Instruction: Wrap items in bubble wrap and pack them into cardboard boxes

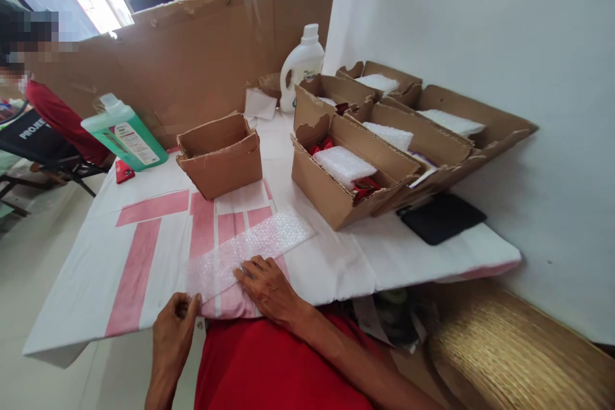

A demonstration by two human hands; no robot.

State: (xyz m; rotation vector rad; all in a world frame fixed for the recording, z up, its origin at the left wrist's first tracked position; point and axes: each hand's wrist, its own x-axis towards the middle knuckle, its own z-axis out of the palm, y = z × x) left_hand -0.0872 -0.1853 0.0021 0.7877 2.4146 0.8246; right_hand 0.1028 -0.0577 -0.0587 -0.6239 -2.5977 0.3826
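A clear strip of bubble wrap (269, 234) lies slantwise on the cloth near the table's front edge. My left hand (174, 327) pinches its near left corner between thumb and fingertips. Along the strip's near edge, my right hand (269, 288) has its fingers bent and closed on the plastic; the exact grip under the fingers is partly hidden. Beyond the wrap stands an open cardboard box (221, 170), whose bottom I cannot see. To the right, another cardboard box (317, 189) holds a folded bubble wrap piece (343, 165) and red items.
More boxes with bubble-wrapped pieces (451, 122) stand by the wall. A white jug (302, 67), a green liquid bottle (129, 138), a small red packet (123, 172) and a black flat object (441, 218) are on the table. A cardboard partition (192, 51) separates other people behind.
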